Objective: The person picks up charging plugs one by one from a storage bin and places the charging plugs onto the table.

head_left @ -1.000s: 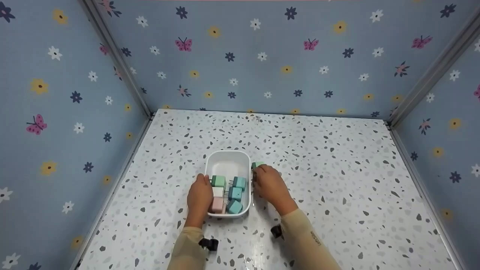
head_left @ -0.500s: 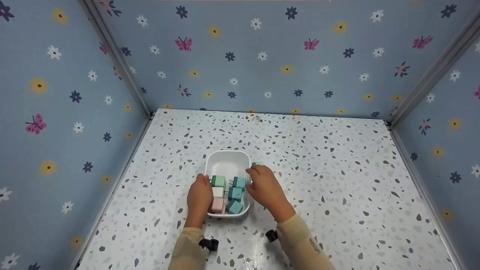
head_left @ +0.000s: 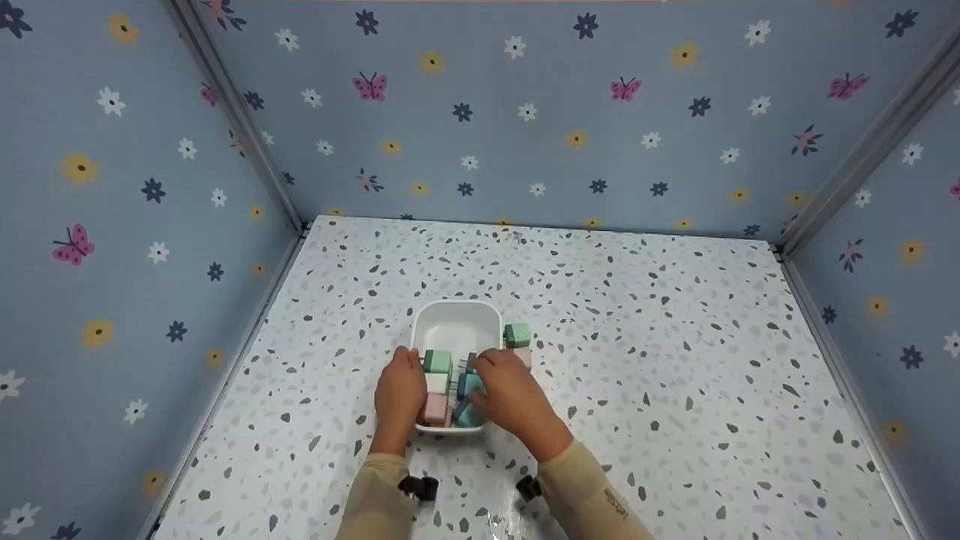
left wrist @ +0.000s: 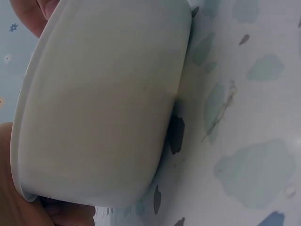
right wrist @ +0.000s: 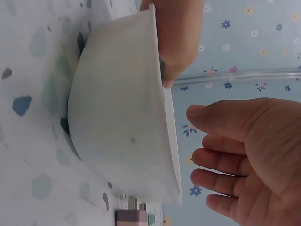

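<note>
A white plastic tub (head_left: 457, 315) holds several two-prong charger plugs. Along its left side lie a light green charger plug (head_left: 437, 361), a white one and a pink charger plug (head_left: 435, 409). Teal charger plugs (head_left: 469, 414) line the right side. My left hand (head_left: 400, 394) grips the tub's left rim. Over the right rim reaches my right hand (head_left: 517, 397), its fingertips at the teal plugs in the head view, partly covering them. In the right wrist view its thumb and fingers are apart, with nothing between them.
Outside the tub, by its right wall, sit another green charger plug (head_left: 517, 334) and a pink charger plug (head_left: 523, 358). The speckled tabletop (head_left: 675, 337) is bounded by flowered panels (head_left: 495, 112) at the back and both sides.
My right hand has moved left from the plugs beside the tub to over its right side, uncovering the green and pink plugs outside. My left hand stays at the rim.
</note>
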A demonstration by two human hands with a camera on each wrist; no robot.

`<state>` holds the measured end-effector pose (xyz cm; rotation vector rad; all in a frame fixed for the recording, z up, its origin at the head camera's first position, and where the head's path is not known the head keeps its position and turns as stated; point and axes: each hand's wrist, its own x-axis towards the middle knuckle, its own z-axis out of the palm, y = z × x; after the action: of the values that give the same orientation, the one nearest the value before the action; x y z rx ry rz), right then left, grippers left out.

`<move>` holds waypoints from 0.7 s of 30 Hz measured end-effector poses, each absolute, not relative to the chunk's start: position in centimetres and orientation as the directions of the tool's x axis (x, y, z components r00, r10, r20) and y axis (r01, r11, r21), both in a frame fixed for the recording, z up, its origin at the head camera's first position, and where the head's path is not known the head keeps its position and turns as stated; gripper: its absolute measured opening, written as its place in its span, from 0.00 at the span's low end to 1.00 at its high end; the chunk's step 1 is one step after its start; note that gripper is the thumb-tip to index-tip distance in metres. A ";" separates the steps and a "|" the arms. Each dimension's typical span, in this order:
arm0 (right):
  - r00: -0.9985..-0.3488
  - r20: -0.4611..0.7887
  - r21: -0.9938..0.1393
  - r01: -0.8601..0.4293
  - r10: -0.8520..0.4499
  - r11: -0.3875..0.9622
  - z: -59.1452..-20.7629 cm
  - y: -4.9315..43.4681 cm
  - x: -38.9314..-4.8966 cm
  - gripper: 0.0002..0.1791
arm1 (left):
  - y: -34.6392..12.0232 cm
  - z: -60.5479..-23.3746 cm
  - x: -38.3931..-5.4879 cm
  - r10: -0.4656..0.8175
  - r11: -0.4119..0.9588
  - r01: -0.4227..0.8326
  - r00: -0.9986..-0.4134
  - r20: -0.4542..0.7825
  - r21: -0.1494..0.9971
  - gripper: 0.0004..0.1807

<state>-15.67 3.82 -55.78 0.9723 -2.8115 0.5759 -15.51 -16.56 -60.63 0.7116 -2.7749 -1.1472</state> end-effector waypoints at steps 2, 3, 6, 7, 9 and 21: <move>-0.790 0.189 -0.325 -0.611 -0.583 0.722 -55.8 3.4 -15.4 0.22 | -16.6 -60.7 -15.5 -0.437 0.613 -0.396 -0.891 -0.124 0.683 0.21; -0.790 0.168 -0.330 -0.608 -0.589 0.722 -55.8 3.3 -15.3 0.22 | -16.6 -60.7 -15.5 -0.437 0.612 -0.399 -0.890 -0.128 0.683 0.20; -0.791 0.105 -0.355 -0.595 -0.602 0.721 -56.0 2.8 -15.0 0.21 | -16.7 -60.7 -15.6 -0.438 0.613 -0.406 -0.889 -0.136 0.678 0.20; -0.792 0.091 -0.363 -0.592 -0.604 0.720 -56.1 2.7 -14.9 0.20 | -16.7 -60.8 -15.6 -0.439 0.616 -0.406 -0.888 -0.134 0.675 0.20; -0.795 0.061 -0.378 -0.578 -0.604 0.723 -56.2 2.4 -14.7 0.19 | -16.8 -60.8 -15.6 -0.442 0.619 -0.406 -0.888 -0.130 0.673 0.20; -0.797 -0.023 -0.259 -0.578 -0.603 0.774 -56.3 0.8 -14.4 0.12 | -16.8 -60.9 -15.7 -0.438 0.625 -0.386 -0.893 -0.105 0.679 0.19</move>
<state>-14.40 0.76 -56.27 1.0210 -3.0572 0.3911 -15.69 -16.81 -60.90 0.7028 -2.7675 -1.1307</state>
